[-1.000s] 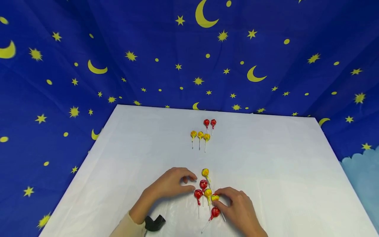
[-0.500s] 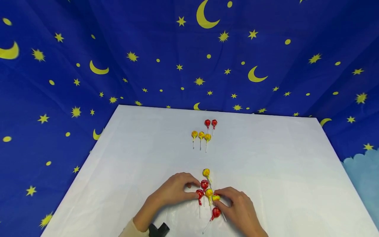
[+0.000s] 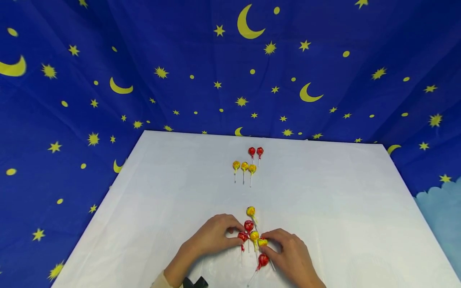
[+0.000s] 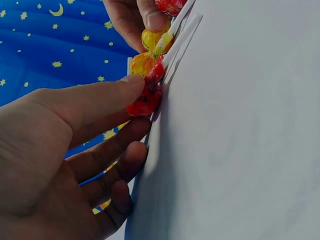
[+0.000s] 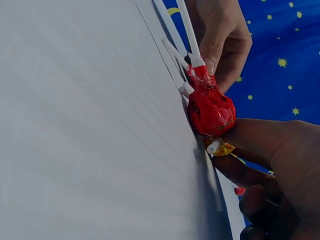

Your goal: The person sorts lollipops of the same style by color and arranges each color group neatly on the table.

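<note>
My left hand (image 3: pixel 217 235) pinches a red-wrapped lollipop (image 3: pixel 242 237) by its head; in the left wrist view the thumb lies on the red wrapper (image 4: pixel 145 102). Opposite it, my right hand (image 3: pixel 291 252) holds a yellow lollipop (image 3: pixel 262 242) between thumb and finger. Between the hands are another red lollipop (image 3: pixel 249 225) and a yellow one (image 3: pixel 254 235), with one more yellow lollipop (image 3: pixel 250 211) just beyond. Close to the right thumb lies a red lollipop (image 3: pixel 263 260), which partly hides the held yellow one in the right wrist view.
Farther back on the white table (image 3: pixel 317 192), three yellow lollipops (image 3: pixel 245 166) lie in a row, with two red lollipops (image 3: pixel 260 151) behind them. A black object (image 3: pixel 195 282) shows beside the left sleeve. Blue star-and-moon cloth (image 3: pixel 201 52) hangs behind the table.
My left hand has moved right and slightly toward me, from beside the pile onto the red lollipop, which it now pinches. The right hand stays at the yellow lollipop.
</note>
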The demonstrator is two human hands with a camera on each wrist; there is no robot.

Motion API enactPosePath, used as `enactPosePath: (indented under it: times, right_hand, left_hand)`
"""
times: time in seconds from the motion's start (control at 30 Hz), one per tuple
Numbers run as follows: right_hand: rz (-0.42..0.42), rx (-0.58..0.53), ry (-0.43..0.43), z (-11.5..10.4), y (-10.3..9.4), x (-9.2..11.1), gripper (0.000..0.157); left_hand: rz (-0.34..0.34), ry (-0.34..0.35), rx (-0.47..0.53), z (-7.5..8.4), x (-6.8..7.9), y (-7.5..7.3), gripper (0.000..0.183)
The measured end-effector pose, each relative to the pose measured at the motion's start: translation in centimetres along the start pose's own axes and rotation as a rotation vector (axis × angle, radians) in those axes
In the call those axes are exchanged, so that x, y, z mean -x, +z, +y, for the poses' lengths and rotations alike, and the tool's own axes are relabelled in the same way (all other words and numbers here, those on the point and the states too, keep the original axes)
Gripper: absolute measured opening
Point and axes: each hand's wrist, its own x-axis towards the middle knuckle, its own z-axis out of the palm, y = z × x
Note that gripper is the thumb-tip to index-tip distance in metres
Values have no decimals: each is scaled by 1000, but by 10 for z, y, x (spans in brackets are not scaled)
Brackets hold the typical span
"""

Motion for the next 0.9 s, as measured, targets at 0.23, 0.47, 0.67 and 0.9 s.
enactPosePath:
  times: [0.23, 0.47, 0.67, 0.9]
  right_hand:
    - [-14, 15, -1, 0, 1, -1, 25]
    - [12, 13, -16, 0, 1, 0, 25]
    - [29, -3, -26, 0, 0, -2, 25]
    - [43, -39, -28, 0, -2, -2, 25]
  left_hand:
    - [13, -14, 44, -2, 1, 1, 19]
    - [23, -22, 66, -2, 0, 2, 19]
    - [18, -26, 76, -4, -1, 2, 19]
    - [20, -33, 71, -5, 0, 3, 18]
